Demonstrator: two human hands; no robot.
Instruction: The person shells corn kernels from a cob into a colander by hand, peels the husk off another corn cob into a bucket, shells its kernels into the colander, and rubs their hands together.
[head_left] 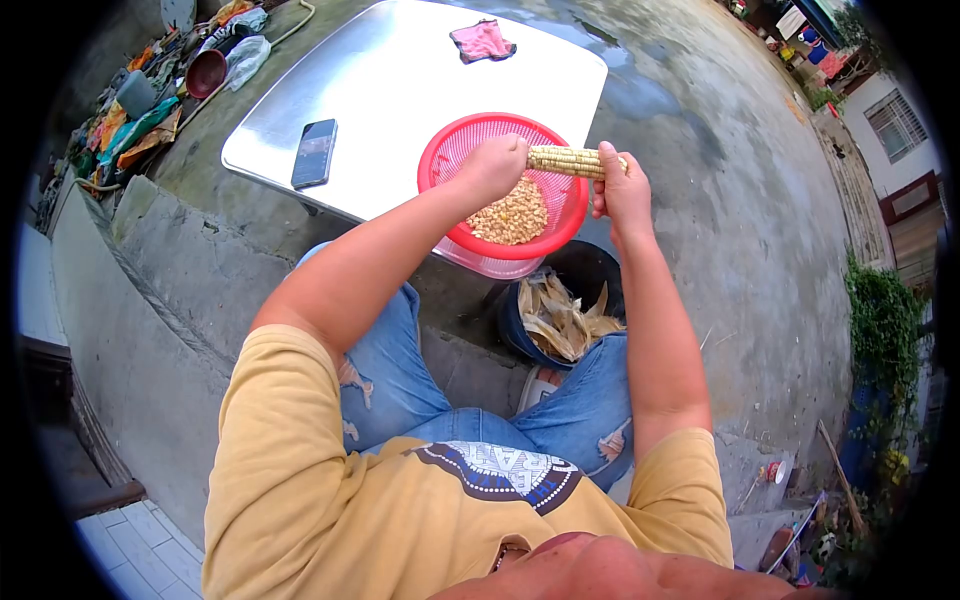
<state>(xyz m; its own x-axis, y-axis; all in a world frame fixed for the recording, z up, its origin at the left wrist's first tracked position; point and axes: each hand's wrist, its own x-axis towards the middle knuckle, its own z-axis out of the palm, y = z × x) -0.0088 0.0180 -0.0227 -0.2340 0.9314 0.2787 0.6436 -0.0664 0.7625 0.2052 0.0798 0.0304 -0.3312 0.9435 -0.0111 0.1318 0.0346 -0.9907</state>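
A corn cob (565,161) is held sideways above the right part of a red plastic basket (432,160). My left hand (496,165) closes round its left end, and my right hand (622,187) grips the right end with the thumb on top. Pale yellow rows of kernels show between the hands. Loose kernels (510,214) lie in a heap at the bottom of the basket, below my left hand. The basket stands at the near right corner of the white table (370,90).
A phone (314,153) lies on the table's left side and a pink cloth (483,41) at its far edge. Under the basket's near side, a dark bucket (512,325) holds dry husks (560,315). Piled clutter (140,110) is at the far left.
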